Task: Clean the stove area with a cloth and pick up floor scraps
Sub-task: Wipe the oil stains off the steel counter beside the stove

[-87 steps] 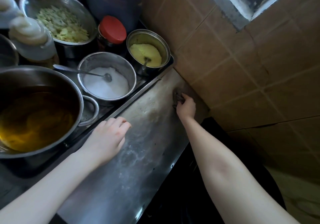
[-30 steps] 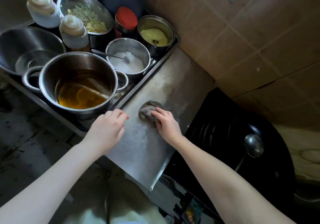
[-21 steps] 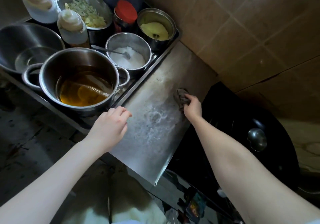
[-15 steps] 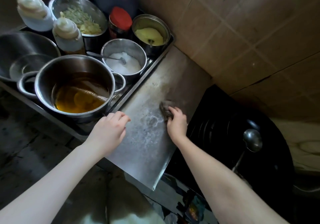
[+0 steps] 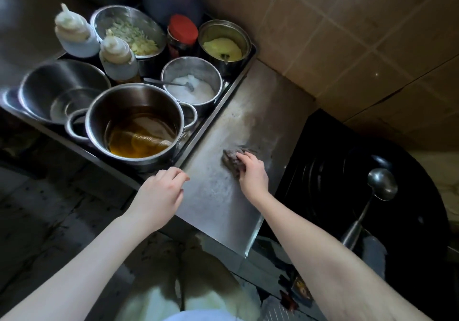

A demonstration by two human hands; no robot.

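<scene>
A small dark grey cloth (image 5: 231, 157) lies bunched on the steel counter strip (image 5: 218, 196) beside the stove. My right hand (image 5: 252, 174) presses down on it, fingers closed over its near side. My left hand (image 5: 159, 194) rests at the counter's left front edge, fingers loosely curled and holding nothing. The steel surface shows pale smeared residue around the cloth. The dirty floor (image 5: 49, 221) lies below at the left, too dim to make out scraps.
A tray (image 5: 236, 80) on the left holds a pot of amber oil (image 5: 135, 127), a salt bowl with a spoon (image 5: 191, 85), a yellow powder tin (image 5: 223, 45), a red-lidded jar (image 5: 182, 35) and two squeeze bottles (image 5: 118, 57). A black wok (image 5: 347, 176) with a ladle (image 5: 380, 184) sits at the right under the tiled wall.
My right hand has slid the cloth back and forth across the steel strip, from the far wall corner toward the middle. My left hand stayed at the front edge.
</scene>
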